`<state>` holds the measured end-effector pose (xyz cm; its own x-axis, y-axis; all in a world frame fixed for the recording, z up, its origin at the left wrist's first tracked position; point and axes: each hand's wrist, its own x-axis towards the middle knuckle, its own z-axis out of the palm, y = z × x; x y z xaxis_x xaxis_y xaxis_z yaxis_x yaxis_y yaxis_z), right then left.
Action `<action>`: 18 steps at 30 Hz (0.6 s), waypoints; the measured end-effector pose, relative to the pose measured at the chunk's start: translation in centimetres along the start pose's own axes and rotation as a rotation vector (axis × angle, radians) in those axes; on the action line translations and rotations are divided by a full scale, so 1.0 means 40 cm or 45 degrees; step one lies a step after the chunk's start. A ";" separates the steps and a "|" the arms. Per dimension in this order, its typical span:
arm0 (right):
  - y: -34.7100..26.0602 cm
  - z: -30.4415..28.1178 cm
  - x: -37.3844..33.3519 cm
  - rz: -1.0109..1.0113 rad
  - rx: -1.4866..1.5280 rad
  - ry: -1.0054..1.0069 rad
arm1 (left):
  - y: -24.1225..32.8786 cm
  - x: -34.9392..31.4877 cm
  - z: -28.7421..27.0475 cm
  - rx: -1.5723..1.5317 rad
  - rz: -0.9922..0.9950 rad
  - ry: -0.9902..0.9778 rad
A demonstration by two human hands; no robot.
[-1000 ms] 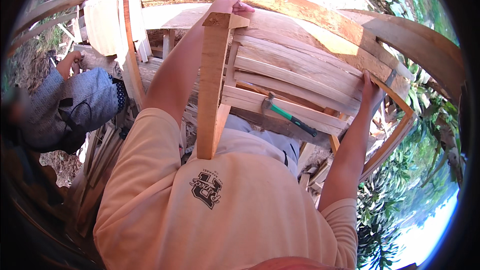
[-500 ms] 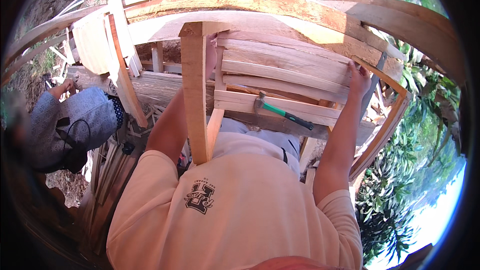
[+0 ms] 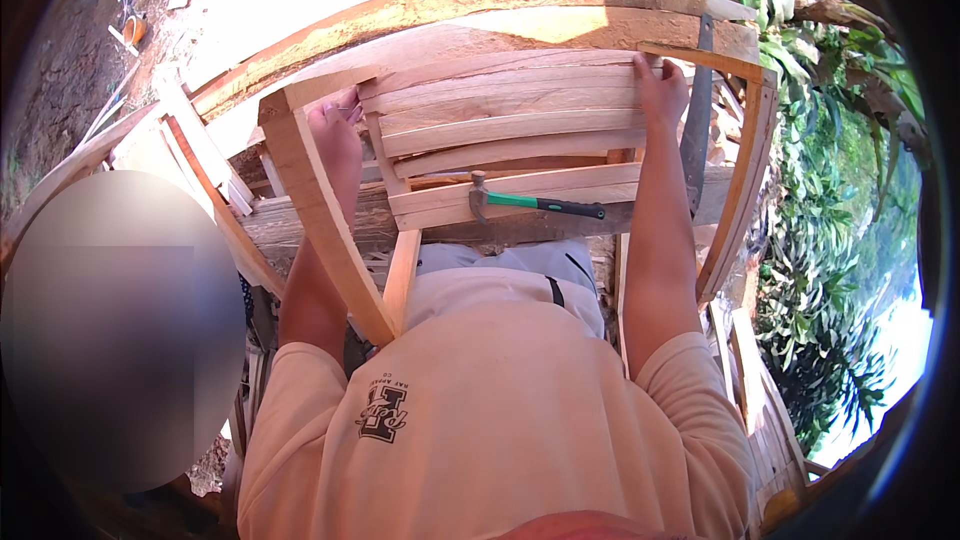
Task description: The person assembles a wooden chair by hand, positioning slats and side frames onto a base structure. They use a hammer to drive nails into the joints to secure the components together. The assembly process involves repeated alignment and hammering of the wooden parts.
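The person's left hand was up at the top left corner of a wooden chair frame. Its grip was partly closed, and a few thin nails poked out between the fingers. The hand sat just behind the curved wooden leg, which ran down from it toward the person's chest.

The right hand was at the far right end of the slats. Its fingers lay flat over the top slat and pressed on it. That grip was mostly open and wrapped around nothing.

The chair frame lay between both hands, tipped over the person's lap. A hammer with a green and black handle rested on a lower slat, below both hands and closer to the right one. No hand touched it.

A curved side rail stood just right of the right arm. Green bushes grew farther right. More planks lay to the left of the left hand.
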<state>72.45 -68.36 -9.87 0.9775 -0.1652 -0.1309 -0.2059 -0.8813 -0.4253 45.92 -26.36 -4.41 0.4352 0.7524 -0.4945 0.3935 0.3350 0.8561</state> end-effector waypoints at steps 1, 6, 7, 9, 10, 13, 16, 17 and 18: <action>-0.030 -0.023 -0.014 0.081 -0.013 -0.040 | 0.007 -0.018 0.006 -0.050 -0.006 0.028; 0.040 -0.023 -0.042 0.094 0.033 -0.064 | 0.005 -0.081 0.012 -0.056 -0.039 0.105; 0.032 -0.030 -0.048 0.089 0.036 -0.076 | -0.001 -0.082 0.004 -0.042 -0.031 0.105; 0.028 -0.031 -0.052 0.050 0.024 -0.079 | -0.015 -0.082 0.001 -0.017 -0.016 0.087; 0.036 -0.028 -0.046 0.039 0.015 -0.077 | -0.016 -0.079 -0.001 -0.019 -0.030 0.087; 0.051 -0.027 -0.040 0.032 0.002 -0.082 | -0.010 -0.068 0.008 0.005 0.000 0.051; 0.026 -0.034 -0.054 -0.002 0.005 -0.059 | -0.017 -0.070 -0.001 0.038 -0.032 0.078; 0.002 -0.046 -0.060 0.027 0.060 -0.093 | -0.030 -0.056 -0.018 0.001 -0.050 0.058; 0.009 -0.038 -0.057 -0.007 0.043 -0.066 | -0.043 -0.047 -0.029 -0.031 -0.069 0.042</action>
<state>70.24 -68.97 -8.36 0.9752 -0.1362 -0.1744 -0.2027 -0.8665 -0.4563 43.47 -27.68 -4.79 0.3864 0.7510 -0.5354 0.3959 0.3892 0.8317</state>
